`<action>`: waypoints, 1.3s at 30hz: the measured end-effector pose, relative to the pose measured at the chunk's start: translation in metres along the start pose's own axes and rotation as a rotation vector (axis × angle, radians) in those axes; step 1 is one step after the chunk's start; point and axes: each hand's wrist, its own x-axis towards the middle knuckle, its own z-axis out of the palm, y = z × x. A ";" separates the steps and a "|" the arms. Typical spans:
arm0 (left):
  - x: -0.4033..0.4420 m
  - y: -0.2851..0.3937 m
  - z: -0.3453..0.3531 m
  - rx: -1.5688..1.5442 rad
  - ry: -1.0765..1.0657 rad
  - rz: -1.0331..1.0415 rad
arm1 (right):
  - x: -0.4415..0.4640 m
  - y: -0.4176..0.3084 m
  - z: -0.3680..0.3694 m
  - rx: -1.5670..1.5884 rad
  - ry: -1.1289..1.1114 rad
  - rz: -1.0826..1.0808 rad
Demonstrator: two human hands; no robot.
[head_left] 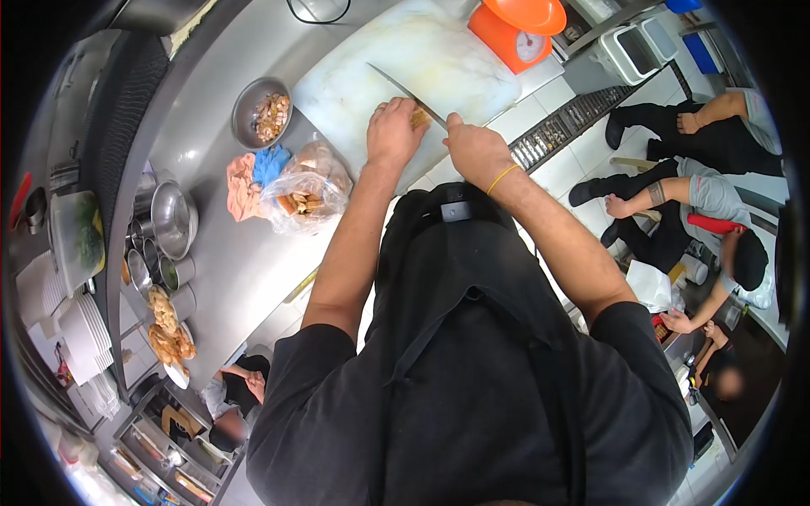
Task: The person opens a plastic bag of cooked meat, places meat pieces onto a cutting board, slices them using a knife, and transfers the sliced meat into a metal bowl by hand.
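A long knife (405, 91) lies across the near part of a white cutting board (337, 84), its tip pointing up and left. My right hand (478, 152) is closed round its handle, a yellow band on the wrist. Just left of the blade, my left hand (395, 131) holds a small brown piece of food (418, 117) down on the board with bent fingers. Further left stands a metal bowl (245, 114) with chopped brownish pieces in it. Below the bowl sits an open clear plastic bag (316, 181) with brown pieces inside, beside blue (271, 164) and pink (242, 187) cloth-like items.
An orange scale (506, 38) stands at the board's upper right. Metal bowls (173, 219) and a plate of fried food (171, 341) are at the left. Several people are nearby, one at the lower left (229, 413), others at the right (713, 198). A floor grate (557, 131) runs behind the counter.
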 end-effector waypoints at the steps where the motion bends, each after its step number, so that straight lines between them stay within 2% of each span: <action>1: 0.000 -0.001 0.000 -0.002 0.001 0.004 | 0.000 -0.001 0.001 0.002 0.002 -0.003; 8: -0.006 -0.005 0.008 -0.060 -0.022 -0.001 | 0.029 0.007 0.024 0.086 0.029 -0.048; 17: -0.006 -0.008 -0.008 -0.092 -0.004 -0.050 | 0.007 -0.005 -0.014 -0.015 0.017 -0.084; 22: -0.001 -0.014 -0.005 -0.044 -0.080 -0.074 | -0.004 -0.005 0.001 -0.026 0.026 -0.072; 25: -0.003 -0.015 0.003 -0.070 -0.012 -0.054 | 0.007 0.002 0.028 0.022 0.035 -0.065; 29: -0.003 -0.018 -0.001 -0.064 -0.049 -0.061 | 0.035 0.001 0.034 0.068 0.058 -0.103; 37: -0.012 -0.021 -0.003 -0.112 0.018 -0.058 | 0.018 -0.012 -0.010 0.023 0.006 -0.114; 39: -0.011 -0.020 -0.009 -0.107 -0.019 -0.087 | 0.010 -0.014 -0.007 -0.005 -0.019 -0.097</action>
